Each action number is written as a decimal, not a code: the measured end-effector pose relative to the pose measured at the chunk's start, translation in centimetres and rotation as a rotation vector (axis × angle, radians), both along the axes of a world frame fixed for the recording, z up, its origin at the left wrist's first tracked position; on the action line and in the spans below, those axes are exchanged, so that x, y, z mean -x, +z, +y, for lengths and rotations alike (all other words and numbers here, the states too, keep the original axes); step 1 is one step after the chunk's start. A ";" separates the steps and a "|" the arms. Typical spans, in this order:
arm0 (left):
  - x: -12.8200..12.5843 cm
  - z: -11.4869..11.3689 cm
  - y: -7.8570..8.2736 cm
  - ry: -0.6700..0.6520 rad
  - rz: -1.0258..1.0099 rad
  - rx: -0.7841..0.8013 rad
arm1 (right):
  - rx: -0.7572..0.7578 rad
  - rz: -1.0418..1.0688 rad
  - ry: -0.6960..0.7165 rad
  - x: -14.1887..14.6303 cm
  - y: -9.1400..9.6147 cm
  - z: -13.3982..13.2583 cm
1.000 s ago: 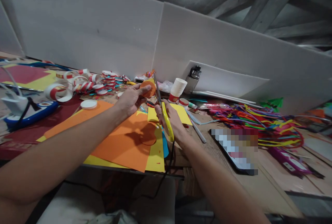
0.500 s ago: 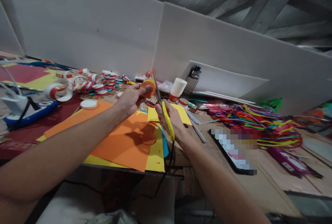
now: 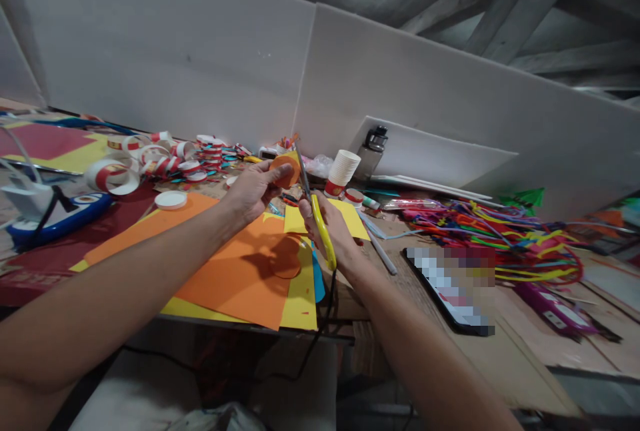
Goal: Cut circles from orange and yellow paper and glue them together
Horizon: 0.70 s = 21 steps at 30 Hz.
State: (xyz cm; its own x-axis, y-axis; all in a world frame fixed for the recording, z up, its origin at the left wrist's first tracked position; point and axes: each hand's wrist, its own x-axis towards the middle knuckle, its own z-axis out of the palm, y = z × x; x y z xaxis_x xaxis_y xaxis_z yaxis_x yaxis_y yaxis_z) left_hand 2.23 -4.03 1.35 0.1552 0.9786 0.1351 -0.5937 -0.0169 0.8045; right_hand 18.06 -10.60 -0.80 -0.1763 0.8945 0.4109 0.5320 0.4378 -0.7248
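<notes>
My left hand [image 3: 253, 190] pinches a small round orange paper piece [image 3: 285, 169] held up above the table. My right hand [image 3: 334, 230] grips yellow-handled scissors [image 3: 320, 226], with the blades pointing up and away right beside the paper piece's right edge. Below both hands lie a large orange paper sheet [image 3: 235, 271] and yellow sheets [image 3: 303, 294] on the table.
Red-and-white paper rings [image 3: 150, 161] are heaped at the back left. A stack of paper cups [image 3: 344, 168] and a dark bottle [image 3: 373, 149] stand behind. Coloured pipe cleaners [image 3: 500, 231] spread at the right, next to a phone [image 3: 450, 288]. A blue-and-white device [image 3: 55, 211] sits at the left.
</notes>
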 end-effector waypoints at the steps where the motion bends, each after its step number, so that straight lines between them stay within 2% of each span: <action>1: 0.0 0.0 0.0 -0.005 -0.003 -0.003 | -0.004 0.008 0.004 0.0 0.0 0.0; 21: 0.3 0.0 0.2 -0.013 0.027 0.006 | 0.041 0.076 0.030 -0.3 0.3 -0.1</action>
